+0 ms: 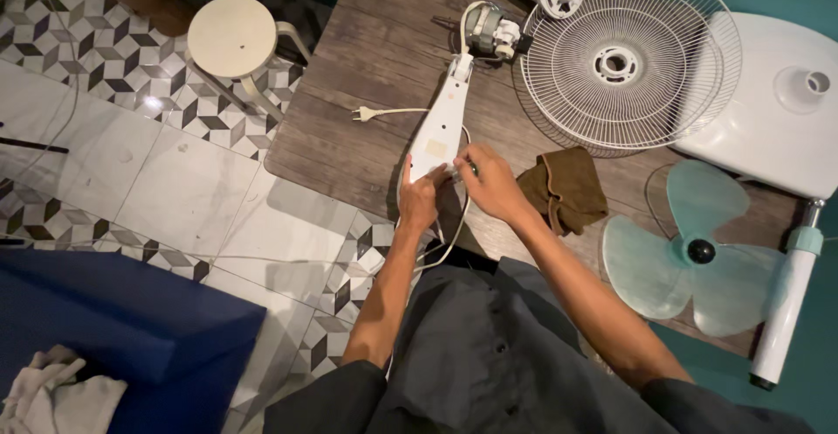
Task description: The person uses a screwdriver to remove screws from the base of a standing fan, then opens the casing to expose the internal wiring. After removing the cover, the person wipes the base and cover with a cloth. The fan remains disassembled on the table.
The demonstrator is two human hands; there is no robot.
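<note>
A long white fan neck housing lies on the wooden table, its far end joined to a grey motor. My left hand grips the near end of the housing from below. My right hand pinches something small at the same near end, with the white power cord looping under it. The cord's plug rests on the table to the left.
A white wire fan grille, a white round base, a pale green blade, a white pole and a brown cloth lie on the table's right. A round stool stands on the tiled floor; a blue cushion is at lower left.
</note>
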